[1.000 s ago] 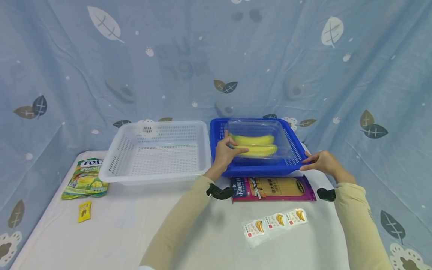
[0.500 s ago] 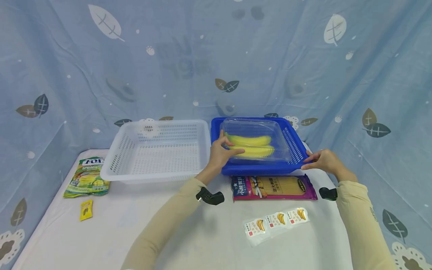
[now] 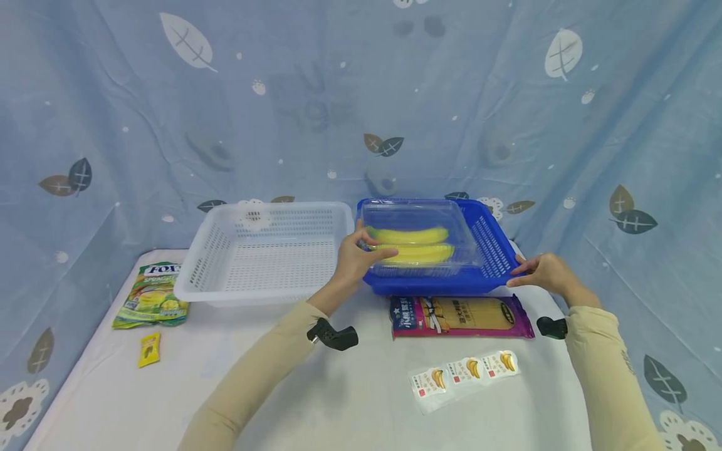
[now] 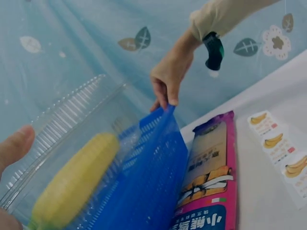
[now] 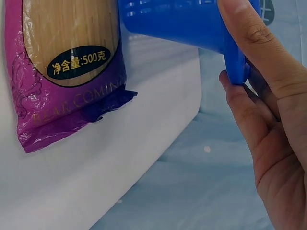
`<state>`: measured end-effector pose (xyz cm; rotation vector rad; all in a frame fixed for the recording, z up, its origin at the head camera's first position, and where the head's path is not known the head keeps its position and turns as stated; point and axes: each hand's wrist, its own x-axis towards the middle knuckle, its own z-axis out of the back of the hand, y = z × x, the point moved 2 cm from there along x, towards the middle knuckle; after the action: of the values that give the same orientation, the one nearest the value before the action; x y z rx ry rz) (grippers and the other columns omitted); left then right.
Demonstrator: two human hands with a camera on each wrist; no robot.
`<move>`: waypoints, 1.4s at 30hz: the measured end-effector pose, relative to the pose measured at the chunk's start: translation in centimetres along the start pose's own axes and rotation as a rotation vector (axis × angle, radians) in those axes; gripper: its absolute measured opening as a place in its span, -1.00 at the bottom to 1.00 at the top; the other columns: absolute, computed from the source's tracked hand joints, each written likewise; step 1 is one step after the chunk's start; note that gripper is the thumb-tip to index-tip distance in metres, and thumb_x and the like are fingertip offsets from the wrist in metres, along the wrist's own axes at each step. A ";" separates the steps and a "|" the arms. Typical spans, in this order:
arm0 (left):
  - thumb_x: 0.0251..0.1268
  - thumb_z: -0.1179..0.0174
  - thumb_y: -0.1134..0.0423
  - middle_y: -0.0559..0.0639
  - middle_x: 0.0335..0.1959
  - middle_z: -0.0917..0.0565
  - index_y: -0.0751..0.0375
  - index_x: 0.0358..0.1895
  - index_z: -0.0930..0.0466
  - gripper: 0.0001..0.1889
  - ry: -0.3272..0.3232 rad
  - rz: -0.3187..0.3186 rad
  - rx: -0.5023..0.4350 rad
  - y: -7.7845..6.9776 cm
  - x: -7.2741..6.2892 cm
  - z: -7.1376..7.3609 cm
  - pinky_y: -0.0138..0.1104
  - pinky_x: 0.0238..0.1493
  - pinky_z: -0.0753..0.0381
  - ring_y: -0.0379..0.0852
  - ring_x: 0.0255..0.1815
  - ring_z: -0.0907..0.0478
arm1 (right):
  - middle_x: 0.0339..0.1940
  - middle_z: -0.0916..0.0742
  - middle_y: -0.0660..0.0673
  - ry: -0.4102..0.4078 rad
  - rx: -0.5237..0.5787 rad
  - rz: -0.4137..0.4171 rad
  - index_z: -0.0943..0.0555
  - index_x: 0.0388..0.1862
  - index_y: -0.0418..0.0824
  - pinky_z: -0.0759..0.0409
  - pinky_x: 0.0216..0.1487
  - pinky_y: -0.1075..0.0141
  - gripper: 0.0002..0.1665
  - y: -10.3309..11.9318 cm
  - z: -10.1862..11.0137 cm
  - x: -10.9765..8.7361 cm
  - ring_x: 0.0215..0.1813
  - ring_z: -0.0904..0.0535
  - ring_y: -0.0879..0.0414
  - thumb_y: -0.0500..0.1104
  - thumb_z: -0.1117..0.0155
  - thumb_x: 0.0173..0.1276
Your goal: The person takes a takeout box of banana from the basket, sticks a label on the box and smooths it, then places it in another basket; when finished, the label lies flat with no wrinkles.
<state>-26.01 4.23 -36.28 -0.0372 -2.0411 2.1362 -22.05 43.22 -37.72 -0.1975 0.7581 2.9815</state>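
Note:
A clear plastic clamshell box [image 3: 465,237] with two yellow bananas [image 3: 420,254] in it lies in the blue basket [image 3: 429,287]. My left hand [image 3: 355,255] grips the left end of this box, thumb on the near side and fingers at the back. In the left wrist view a banana [image 4: 76,179] shows through the plastic. At the basket's near right corner my right hand [image 3: 547,274] pinches the rim; the right wrist view shows the thumb and fingers [image 5: 242,108] on either side of it.
Left of the blue basket stands a white basket [image 3: 265,294]. A purple spaghetti packet [image 3: 462,315] lies before the blue one, and a strip of banana stickers [image 3: 465,378] nearer. At far left are a green candy bag [image 3: 153,294] and a small yellow sachet [image 3: 149,349].
My left hand has shifted left, and the clear box with the bananas has slid left with it inside the blue basket. The right hand keeps its hold on the basket corner.

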 end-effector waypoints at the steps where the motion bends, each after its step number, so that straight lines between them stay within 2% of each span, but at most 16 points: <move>1: -0.08 -0.50 0.30 0.03 0.54 0.01 0.30 -0.41 -0.45 -0.66 -0.002 -0.001 -0.003 -0.1 -0.2 0.1 0.02 0.48 0.12 0.01 0.54 0.13 | 0.18 -0.42 -0.52 0.005 0.005 -0.001 -0.72 -0.25 -0.41 -0.38 -0.22 0.11 -0.39 0.0 0.0 0.0 -0.02 -0.49 -0.31 0.13 -0.54 0.01; 4: -0.09 -0.50 0.33 0.01 0.53 0.00 0.38 -0.37 -0.46 -0.64 -0.010 0.005 -0.014 -0.8 -1.0 0.6 0.00 0.48 0.05 0.03 0.54 0.13 | 0.21 -0.40 -0.51 0.009 0.009 0.001 -0.72 -0.24 -0.42 -0.37 -0.21 0.10 -0.38 0.0 0.0 0.0 0.16 -0.40 -0.46 0.13 -0.53 0.01; 10: -0.12 -0.52 0.30 0.03 0.53 -0.02 0.41 -0.36 -0.44 -0.58 -0.017 0.002 -0.002 -0.6 -1.7 1.6 -0.06 0.38 -0.23 0.07 0.52 0.04 | 0.19 -0.41 -0.54 0.002 0.008 -0.008 -0.71 -0.23 -0.43 -0.38 -0.22 0.09 -0.41 -0.1 -0.1 0.0 0.10 -0.42 -0.41 0.09 -0.53 0.04; 17: -0.12 -0.52 0.34 -0.07 0.53 -0.02 0.33 -0.45 -0.41 -0.62 0.021 0.045 -0.031 -0.7 -3.2 3.0 -0.07 0.47 -0.03 0.04 0.54 0.22 | 0.13 -0.45 -0.57 -0.010 -0.012 0.017 -0.72 -0.26 -0.43 -0.39 -0.24 0.11 -0.43 -0.1 -0.2 -0.3 0.07 -0.45 -0.42 0.07 -0.54 0.03; 20: -0.12 -0.51 0.36 -0.07 0.53 -0.03 0.27 -0.49 -0.39 -0.63 0.032 0.040 -0.047 -1.0 -4.0 3.5 -0.22 0.30 -0.29 0.02 0.54 0.25 | 0.13 -0.45 -0.58 -0.010 -0.005 0.010 -0.71 -0.26 -0.44 -0.38 -0.23 0.09 -0.41 -0.2 -0.1 -0.4 0.12 -0.41 -0.47 0.10 -0.53 0.03; 21: -0.11 -0.51 0.36 -0.07 0.53 -0.04 0.26 -0.50 -0.38 -0.63 0.032 0.035 -0.052 -1.1 -4.3 3.7 -0.30 0.12 -0.41 0.00 0.50 0.00 | 0.14 -0.45 -0.58 -0.011 -0.001 0.007 -0.71 -0.25 -0.44 -0.38 -0.23 0.09 -0.40 -0.2 -0.1 -0.4 0.12 -0.40 -0.47 0.10 -0.53 0.03; 23: -0.10 -0.50 0.38 -0.06 0.53 -0.05 0.30 -0.49 -0.36 -0.62 0.032 0.021 -0.065 -1.4 -4.9 4.1 -0.43 -0.28 -0.44 -0.07 0.07 -0.48 | 0.14 -0.45 -0.58 -0.012 0.007 0.004 -0.71 -0.25 -0.45 -0.39 -0.21 0.06 -0.38 -0.2 -0.1 -0.3 0.13 -0.40 -0.47 0.11 -0.53 0.03; 24: -0.10 -0.50 0.39 -0.07 0.53 -0.06 0.33 -0.48 -0.35 -0.61 0.030 0.020 -0.070 -1.5 -5.2 4.3 -0.48 -0.45 -0.36 -0.14 -0.25 -0.51 | 0.14 -0.45 -0.58 -0.013 0.007 0.005 -0.71 -0.25 -0.45 -0.40 -0.20 0.05 -0.38 -0.2 -0.1 -0.3 0.12 -0.40 -0.47 0.12 -0.53 0.03; 25: -0.11 -0.50 0.40 -0.08 0.52 -0.07 0.32 -0.49 -0.35 -0.61 0.028 0.019 -0.074 -1.6 -5.5 4.5 -0.49 -0.58 -0.27 -0.18 -0.51 -0.38 | 0.15 -0.44 -0.58 -0.013 0.006 0.007 -0.71 -0.25 -0.45 -0.41 -0.19 0.04 -0.38 -0.2 -0.2 -0.3 0.14 -0.38 -0.49 0.12 -0.53 0.03; 27: -0.11 -0.49 0.41 -0.12 0.52 -0.08 0.34 -0.47 -0.35 -0.61 0.025 0.022 -0.081 -1.8 -6.1 4.9 -0.49 -0.69 -0.12 -0.19 -0.70 -0.02 | 0.16 -0.43 -0.57 -0.012 0.011 0.009 -0.70 -0.25 -0.45 -0.42 -0.16 0.02 -0.39 -0.1 -0.2 -0.2 0.17 -0.36 -0.51 0.10 -0.53 0.04; 33: -0.11 -0.49 0.43 -0.20 0.51 -0.10 0.24 -0.48 -0.41 -0.66 0.015 0.033 -0.082 -2.1 -8.0 5.8 -0.51 -0.62 -0.13 -0.24 -0.63 -0.06 | 0.20 -0.39 -0.55 -0.012 0.016 0.015 -0.70 -0.25 -0.47 -0.42 -0.13 0.02 -0.40 0.0 -0.1 -0.3 0.23 -0.29 -0.54 0.08 -0.52 0.06; 36: -0.11 -0.48 0.44 -0.22 0.50 -0.09 0.33 -0.45 -0.41 -0.66 0.014 0.042 -0.090 -2.0 -9.1 6.3 -0.54 -0.28 -0.33 -0.26 -0.17 -0.40 | 0.18 -0.41 -0.55 -0.014 0.015 0.012 -0.70 -0.26 -0.46 -0.42 -0.16 0.05 -0.39 0.0 -0.1 -0.3 0.20 -0.35 -0.51 0.10 -0.52 0.04; 37: -0.11 -0.48 0.44 -0.24 0.50 -0.10 0.37 -0.43 -0.40 -0.65 0.011 0.046 -0.088 -2.0 -9.5 6.4 -0.51 -0.27 -0.31 -0.17 -0.14 -0.37 | 0.17 -0.42 -0.55 -0.015 0.014 0.009 -0.70 -0.26 -0.46 -0.41 -0.17 0.06 -0.39 0.0 -0.1 -0.3 0.16 -0.39 -0.48 0.10 -0.52 0.04; 38: -0.11 -0.48 0.44 -0.26 0.50 -0.09 0.36 -0.43 -0.39 -0.64 0.010 0.050 -0.085 -1.9 -10.0 6.6 -0.52 -0.15 -0.30 -0.18 0.11 -0.34 | 0.16 -0.43 -0.55 -0.014 0.015 0.006 -0.70 -0.26 -0.45 -0.40 -0.18 0.08 -0.40 0.0 -0.2 -0.3 0.15 -0.41 -0.47 0.09 -0.52 0.05; 40: -0.11 -0.49 0.42 -0.25 0.50 -0.08 0.39 -0.43 -0.37 -0.62 0.002 0.046 -0.064 -1.9 -11.0 6.8 -0.53 -0.17 -0.30 -0.16 0.09 -0.36 | 0.16 -0.43 -0.55 -0.012 0.016 0.006 -0.71 -0.26 -0.45 -0.38 -0.20 0.10 -0.42 0.0 -0.2 -0.3 0.14 -0.42 -0.46 0.08 -0.52 0.05; 42: -0.11 -0.50 0.40 -0.25 0.50 -0.08 0.40 -0.43 -0.36 -0.60 -0.008 0.042 -0.039 -1.8 -11.9 7.0 -0.52 -0.36 -0.25 -0.16 -0.28 -0.31 | 0.18 -0.42 -0.54 -0.009 0.015 0.013 -0.71 -0.26 -0.45 -0.38 -0.20 0.11 -0.43 -0.1 -0.2 -0.3 0.19 -0.37 -0.49 0.07 -0.52 0.06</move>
<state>-15.11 -4.47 -35.47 -0.0785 -2.1041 2.1247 -21.78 43.21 -37.86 -0.1787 0.7836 2.9859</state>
